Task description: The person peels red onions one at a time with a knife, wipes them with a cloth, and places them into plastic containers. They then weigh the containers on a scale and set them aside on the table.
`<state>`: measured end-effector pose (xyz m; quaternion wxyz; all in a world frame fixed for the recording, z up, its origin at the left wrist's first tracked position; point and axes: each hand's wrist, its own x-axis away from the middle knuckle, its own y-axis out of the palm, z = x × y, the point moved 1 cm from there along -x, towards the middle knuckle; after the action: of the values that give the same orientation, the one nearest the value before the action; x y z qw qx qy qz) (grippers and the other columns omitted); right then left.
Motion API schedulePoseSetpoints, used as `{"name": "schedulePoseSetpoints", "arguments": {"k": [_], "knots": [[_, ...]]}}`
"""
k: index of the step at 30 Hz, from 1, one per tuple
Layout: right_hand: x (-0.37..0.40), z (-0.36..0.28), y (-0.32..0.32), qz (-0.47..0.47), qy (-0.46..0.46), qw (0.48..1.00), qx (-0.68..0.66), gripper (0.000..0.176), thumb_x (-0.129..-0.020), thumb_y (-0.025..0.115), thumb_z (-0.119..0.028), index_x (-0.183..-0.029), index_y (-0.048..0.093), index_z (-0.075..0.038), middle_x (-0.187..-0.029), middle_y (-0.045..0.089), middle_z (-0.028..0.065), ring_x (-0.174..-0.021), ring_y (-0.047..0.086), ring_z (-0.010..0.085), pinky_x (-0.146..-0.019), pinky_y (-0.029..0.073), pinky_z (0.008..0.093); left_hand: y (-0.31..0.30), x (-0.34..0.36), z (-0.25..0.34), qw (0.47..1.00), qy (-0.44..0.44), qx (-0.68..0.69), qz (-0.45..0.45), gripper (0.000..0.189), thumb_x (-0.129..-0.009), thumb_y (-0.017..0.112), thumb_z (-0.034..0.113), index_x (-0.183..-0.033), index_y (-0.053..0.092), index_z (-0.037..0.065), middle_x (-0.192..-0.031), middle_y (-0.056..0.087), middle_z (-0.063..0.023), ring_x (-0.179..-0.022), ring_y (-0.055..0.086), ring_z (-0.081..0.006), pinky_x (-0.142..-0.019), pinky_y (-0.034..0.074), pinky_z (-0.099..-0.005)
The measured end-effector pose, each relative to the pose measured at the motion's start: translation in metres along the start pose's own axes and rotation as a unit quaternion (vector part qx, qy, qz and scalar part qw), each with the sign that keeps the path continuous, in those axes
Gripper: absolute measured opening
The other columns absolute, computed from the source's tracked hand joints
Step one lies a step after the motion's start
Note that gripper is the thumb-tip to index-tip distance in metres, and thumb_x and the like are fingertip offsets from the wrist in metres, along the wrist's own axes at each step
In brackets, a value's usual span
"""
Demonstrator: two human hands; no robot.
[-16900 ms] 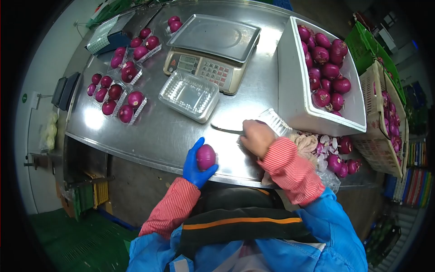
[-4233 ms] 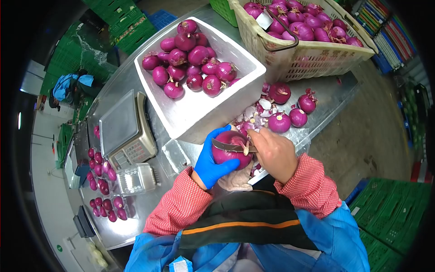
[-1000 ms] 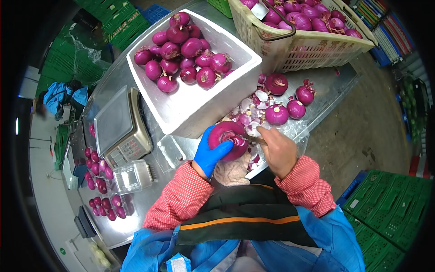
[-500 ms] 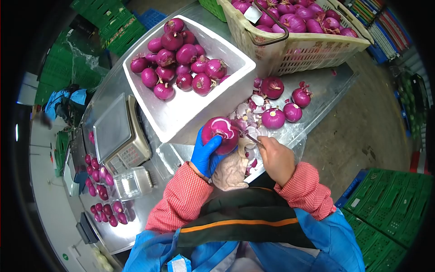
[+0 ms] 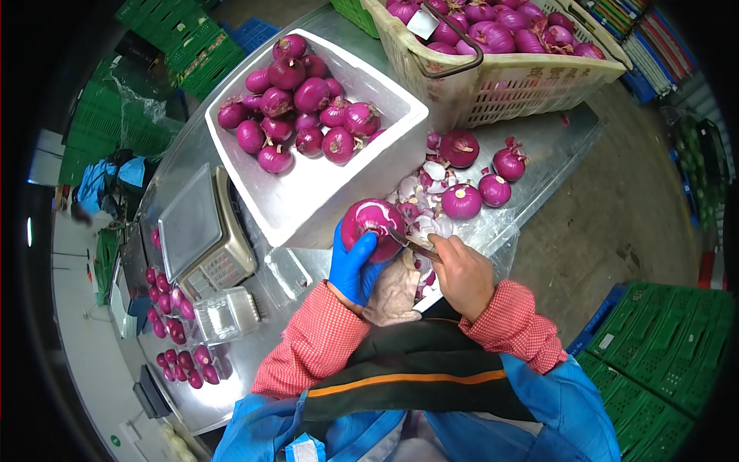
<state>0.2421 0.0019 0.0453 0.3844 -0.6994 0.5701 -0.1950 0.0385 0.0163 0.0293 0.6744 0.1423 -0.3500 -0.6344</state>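
My left hand, in a blue glove, is closed around a large red onion with pale marks on its top. In my right hand, which is bare, is a small knife; its blade points left and touches the onion's right side. Loose onion skins lie just beyond, beside several whole red onions. Below the held onion is a crumpled beige cloth or glove.
A white foam box of red onions stands ahead, and a slatted crate of onions at the back right. To the left are a scale, a clear plastic tray and packed onions. Green crates are stacked at right.
The knife and right hand have moved slightly left and down, bringing the blade against the onion. The left hand still holds the onion in nearly the same place.
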Motion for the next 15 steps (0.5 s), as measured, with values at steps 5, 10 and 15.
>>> {"name": "schedulePoseSetpoints", "arguments": {"k": [5, 10, 15], "knots": [[0.001, 0.007, 0.007, 0.034, -0.005, 0.998, 0.058, 0.045, -0.077, 0.070, -0.010, -0.119, 0.058, -0.004, -0.089, 0.058, 0.0119, -0.076, 0.064, 0.0296, -0.066, 0.053, 0.0384, 0.004, 0.005, -0.003, 0.999, 0.023, -0.023, 0.022, 0.063, -0.084, 0.071, 0.005, -0.139, 0.039, 0.005, -0.130, 0.054, -0.0134, -0.118, 0.056, -0.0261, -0.103, 0.048, -0.0411], [0.000, 0.008, 0.013, 0.043, 0.042, 0.997, 0.041, 0.049, -0.079, 0.067, -0.009, -0.127, 0.056, -0.004, -0.094, 0.061, 0.0140, -0.080, 0.065, 0.0320, -0.069, 0.053, 0.0397, 0.002, 0.004, -0.014, 0.965, 0.176, -0.191, 0.034, 0.076, -0.074, 0.080, 0.009, -0.137, 0.037, 0.004, -0.134, 0.049, -0.0138, -0.121, 0.053, -0.0245, -0.104, 0.045, -0.0377], [0.001, 0.004, 0.040, 0.030, 0.111, 0.984, -0.132, 0.034, -0.095, 0.054, -0.016, -0.126, 0.056, -0.002, -0.097, 0.064, 0.0200, -0.086, 0.062, 0.0405, -0.075, 0.051, 0.0423, -0.001, -0.002, -0.017, 0.939, 0.219, -0.257, 0.063, 0.076, -0.072, 0.081, 0.008, -0.133, 0.037, 0.002, -0.136, 0.047, -0.0153, -0.121, 0.052, -0.0245, -0.105, 0.044, -0.0376]]}}
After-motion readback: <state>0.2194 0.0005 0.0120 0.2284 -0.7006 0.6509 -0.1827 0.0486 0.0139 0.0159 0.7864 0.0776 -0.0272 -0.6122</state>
